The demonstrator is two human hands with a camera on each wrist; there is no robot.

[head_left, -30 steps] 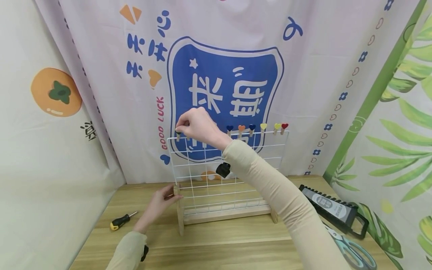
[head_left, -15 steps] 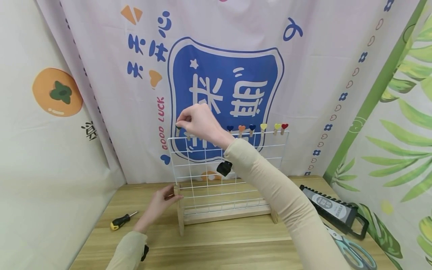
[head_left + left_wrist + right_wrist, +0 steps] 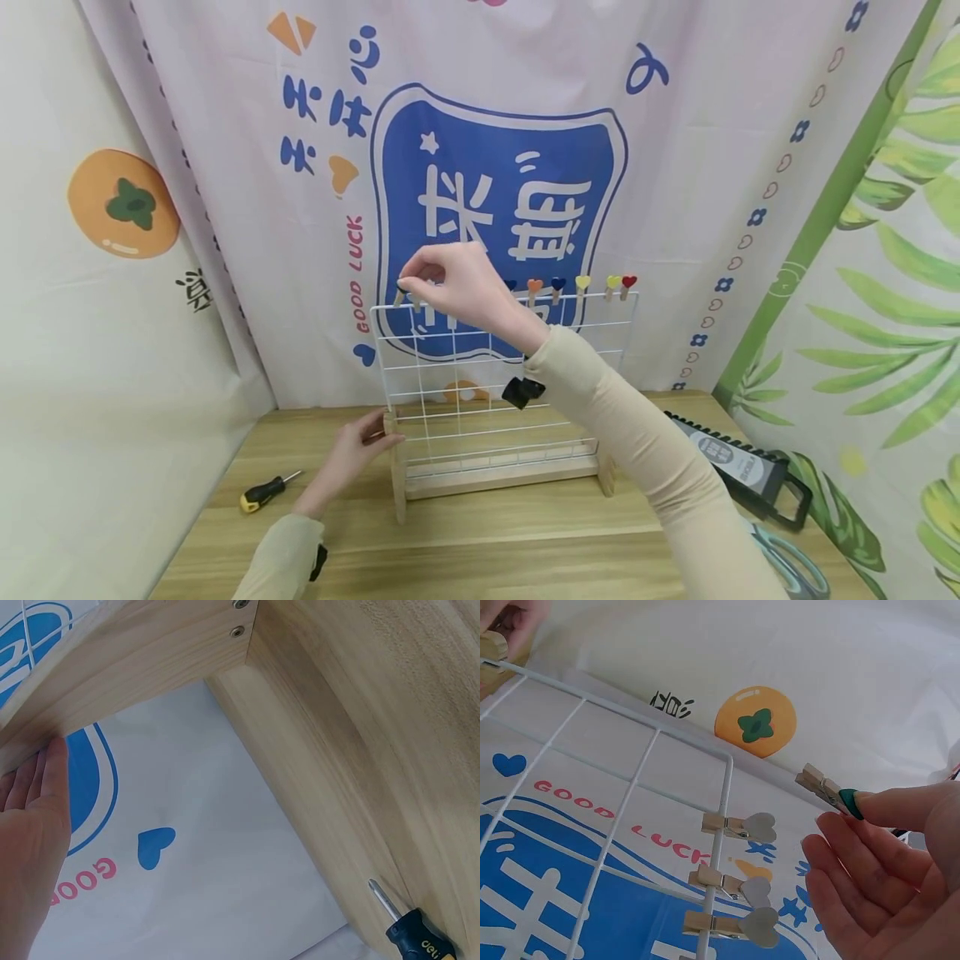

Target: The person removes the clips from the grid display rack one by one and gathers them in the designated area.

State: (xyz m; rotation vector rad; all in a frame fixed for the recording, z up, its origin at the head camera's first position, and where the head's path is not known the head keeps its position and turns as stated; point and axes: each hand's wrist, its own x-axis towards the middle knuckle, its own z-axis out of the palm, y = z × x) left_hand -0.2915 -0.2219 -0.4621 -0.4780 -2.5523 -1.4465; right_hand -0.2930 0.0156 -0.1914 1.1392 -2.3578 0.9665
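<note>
My right hand (image 3: 465,287) pinches a small wooden clothespin (image 3: 826,789) with a dark green heart between thumb and index finger. In the right wrist view the clothespin is apart from the wire, its jaws pointing up and left; the other fingers are half bent beneath. In the head view it is close by the top left corner of a white wire grid rack (image 3: 456,388). My left hand (image 3: 352,454) holds the rack's left wooden post (image 3: 397,487), thumb in front. More heart clothespins (image 3: 727,885) grip the top wire, some hidden behind my right hand in the head view.
Orange (image 3: 535,286), navy, yellow and red heart clothespins line the top wire's right part. A yellow-black screwdriver (image 3: 262,493) lies left on the wooden table (image 3: 480,550). At right lie a black-handled saw (image 3: 738,467) and scissors (image 3: 791,562). A printed curtain hangs behind.
My right hand has lifted the green-heart clothespin off the top wire at the left corner, then shifted slightly right and tilted it. The left hand stays on the post.
</note>
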